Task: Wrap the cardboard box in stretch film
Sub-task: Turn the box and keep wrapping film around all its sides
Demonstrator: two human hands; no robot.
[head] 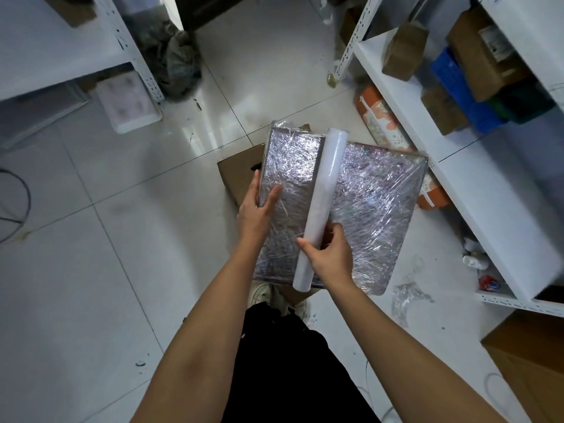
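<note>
The left hand (259, 209) lies flat, fingers straight, against the left edge of the film-covered cardboard box (341, 206), which is held above a plain brown carton (241, 175) on the tiled floor (122, 239). Across the box's top lies the stretch film roll (320, 209), its near end gripped by the right hand (331, 254). Right of the box stands a white shelf (457, 166); no writing is legible.

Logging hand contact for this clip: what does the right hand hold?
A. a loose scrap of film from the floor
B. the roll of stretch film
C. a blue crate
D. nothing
B: the right hand has its fingers curled round the lower part of the roll of stretch film, which lies across the wrapped box.
</note>
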